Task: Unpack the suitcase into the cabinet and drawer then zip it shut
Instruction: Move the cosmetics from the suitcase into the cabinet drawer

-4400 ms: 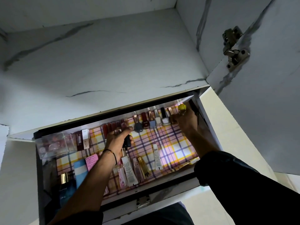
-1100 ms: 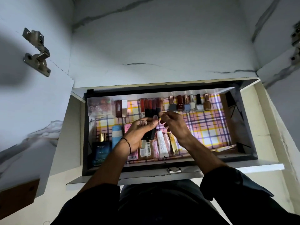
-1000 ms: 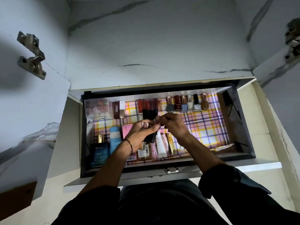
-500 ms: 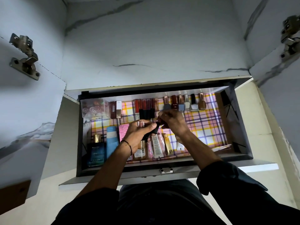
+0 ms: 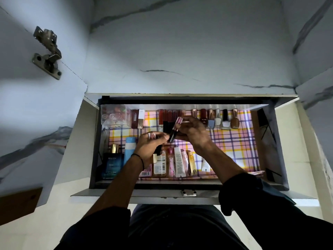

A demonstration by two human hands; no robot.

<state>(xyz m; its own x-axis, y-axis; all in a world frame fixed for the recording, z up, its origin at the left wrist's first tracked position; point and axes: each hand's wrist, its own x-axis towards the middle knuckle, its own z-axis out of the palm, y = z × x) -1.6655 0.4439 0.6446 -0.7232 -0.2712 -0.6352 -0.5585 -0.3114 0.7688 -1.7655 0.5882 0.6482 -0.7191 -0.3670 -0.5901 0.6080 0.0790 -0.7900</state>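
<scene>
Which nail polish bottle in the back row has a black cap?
The pale bottle second from the right; its neighbours, the white bottle and brown bottle, have silver and coppery caps.

The drawer (image 5: 126,193) stands pulled out under the open, marble-patterned cabinet (image 5: 180,51), its floor covered by a pink, yellow and purple checked liner (image 5: 234,145). Along the back wall stand a clear box (image 5: 115,114), red lip glosses (image 5: 169,115) and nail polish bottles (image 5: 218,120). Along the front lie a blue perfume bottle (image 5: 112,164), a pale blue can (image 5: 130,147) and cream tubes (image 5: 179,163). Above the middle, the right grip (image 5: 192,132) pinches a tilted lip-gloss tube (image 5: 175,128), pink end up, and the left grip (image 5: 151,147) holds a bunch of dark tubes (image 5: 156,154).
</scene>
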